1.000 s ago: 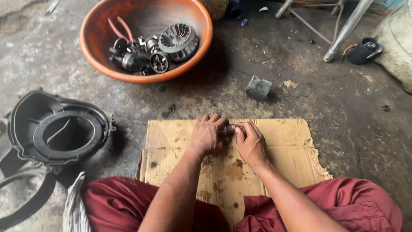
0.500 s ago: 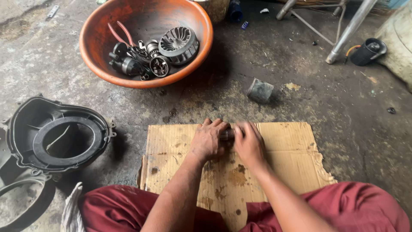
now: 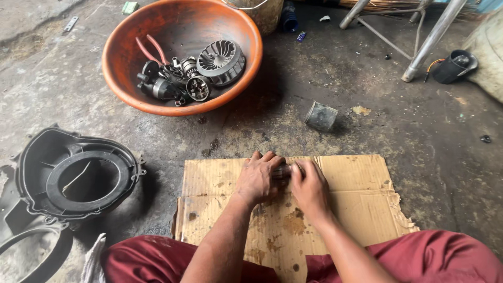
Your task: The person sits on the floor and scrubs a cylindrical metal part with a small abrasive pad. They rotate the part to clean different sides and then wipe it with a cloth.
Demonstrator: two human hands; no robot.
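Observation:
My left hand (image 3: 257, 178) and my right hand (image 3: 310, 186) press together over a small metal part (image 3: 283, 170), of which only a sliver shows between the fingers. Both hands grip it just above a stained sheet of cardboard (image 3: 356, 194) laid on the concrete floor. My knees in dark red trousers (image 3: 445, 259) frame the cardboard's near edge.
An orange basin (image 3: 241, 63) at the top holds a finned fan wheel (image 3: 220, 55), red-handled pliers and several dark motor parts. A black round plastic housing (image 3: 78, 175) lies left. A small grey metal cylinder (image 3: 319, 116), metal stand legs (image 3: 432, 39) and a black cup-shaped part (image 3: 455, 65) lie beyond.
The view has shifted so everything sits slightly lower in frame. My hands have closed tighter together over the small part, staying on the same spot of the cardboard.

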